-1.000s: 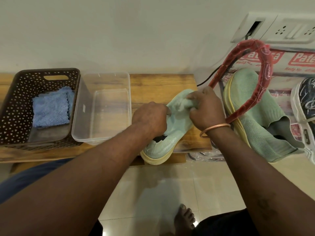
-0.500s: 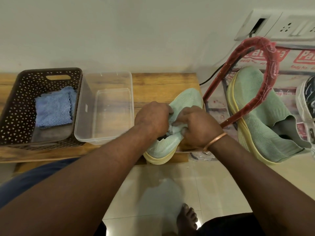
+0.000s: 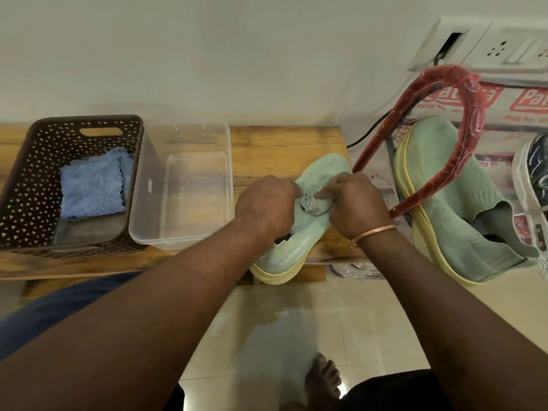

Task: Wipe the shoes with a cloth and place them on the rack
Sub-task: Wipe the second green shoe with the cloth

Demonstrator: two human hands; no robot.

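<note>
Obs.: the green shoe (image 3: 308,232) lies on the wooden bench (image 3: 284,149), toe toward the wall, with its yellow-soled heel overhanging the front edge. My view is from the head camera only.

- The left hand (image 3: 267,206) is curled over the shoe's midsection and grips it.
- The right hand (image 3: 355,203) pinches a bunched pale cloth (image 3: 312,207) and presses it onto the upper, between the two hands. There is a bangle (image 3: 373,232) on that wrist.
- To the right, a second green shoe (image 3: 444,209) lies in the red-tubed rack (image 3: 471,137). A dark-and-white shoe (image 3: 533,173) sits just beside it at the frame edge.
- To the left on the bench is a clear tub (image 3: 149,173), and beyond it a brown basket (image 3: 26,185) holding a folded blue cloth (image 3: 92,188).
</note>
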